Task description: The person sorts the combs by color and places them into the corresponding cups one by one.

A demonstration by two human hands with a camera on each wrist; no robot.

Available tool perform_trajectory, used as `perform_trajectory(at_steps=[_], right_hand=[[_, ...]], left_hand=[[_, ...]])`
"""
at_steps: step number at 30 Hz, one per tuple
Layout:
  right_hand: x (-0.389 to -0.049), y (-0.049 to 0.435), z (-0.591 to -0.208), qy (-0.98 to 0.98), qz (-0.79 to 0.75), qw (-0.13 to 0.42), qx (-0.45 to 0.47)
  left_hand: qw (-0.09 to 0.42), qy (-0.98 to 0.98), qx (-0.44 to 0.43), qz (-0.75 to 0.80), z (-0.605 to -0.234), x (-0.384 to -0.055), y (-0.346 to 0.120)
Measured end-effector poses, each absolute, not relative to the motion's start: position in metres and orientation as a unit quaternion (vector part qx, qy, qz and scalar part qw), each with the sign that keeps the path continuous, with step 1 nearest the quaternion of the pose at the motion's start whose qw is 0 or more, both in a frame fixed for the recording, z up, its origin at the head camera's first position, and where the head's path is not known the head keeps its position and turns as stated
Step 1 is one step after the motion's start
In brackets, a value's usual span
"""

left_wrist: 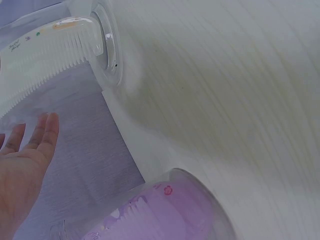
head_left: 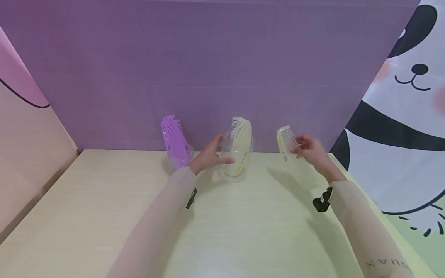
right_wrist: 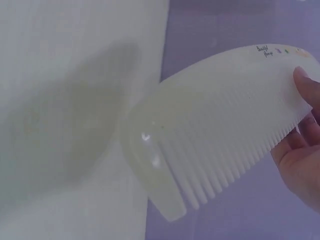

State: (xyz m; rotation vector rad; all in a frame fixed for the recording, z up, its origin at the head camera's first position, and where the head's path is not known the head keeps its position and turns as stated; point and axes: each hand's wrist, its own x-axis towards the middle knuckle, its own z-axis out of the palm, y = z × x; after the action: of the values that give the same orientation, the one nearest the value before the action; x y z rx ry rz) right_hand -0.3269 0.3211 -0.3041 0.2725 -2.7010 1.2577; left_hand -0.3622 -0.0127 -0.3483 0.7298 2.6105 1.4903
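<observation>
At the back middle of the table stands a clear plastic cup (head_left: 233,175) with cream combs (head_left: 240,133) upright inside it. Beside this cup my left hand (head_left: 212,156) has its thumb and fingers spread; its fingers look straight in the left wrist view, and I cannot tell whether they touch the cup. My right hand (head_left: 307,150) pinches another cream comb (head_left: 286,139) by its toothed side, above the table to the right of the cup. In the right wrist view this comb (right_wrist: 210,115) shows small printed lettering near the thumb.
Left of the middle cup, a second clear cup (head_left: 189,154) holds purple combs (head_left: 175,135). A purple backdrop (head_left: 222,69) rises along the rear edge of the pale wooden table (head_left: 243,231). A panda-printed sheet (head_left: 399,162) hangs at the right.
</observation>
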Motion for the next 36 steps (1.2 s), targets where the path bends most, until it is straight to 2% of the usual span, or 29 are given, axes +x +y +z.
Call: perform_trajectory(at_steps=[21, 36], right_hand=[[-0.343, 0.254, -0.245, -0.798, 0.574, 0.176, 0.057], [-0.347, 0.216, -0.211, -0.717, 0.668, 0.191, 0.063]], left_hand=[[0.025, 0.847, 0.232, 0.478, -0.348, -0.361, -0.013], [0.025, 0.849, 0.230, 0.476, -0.347, -0.361, -0.013]])
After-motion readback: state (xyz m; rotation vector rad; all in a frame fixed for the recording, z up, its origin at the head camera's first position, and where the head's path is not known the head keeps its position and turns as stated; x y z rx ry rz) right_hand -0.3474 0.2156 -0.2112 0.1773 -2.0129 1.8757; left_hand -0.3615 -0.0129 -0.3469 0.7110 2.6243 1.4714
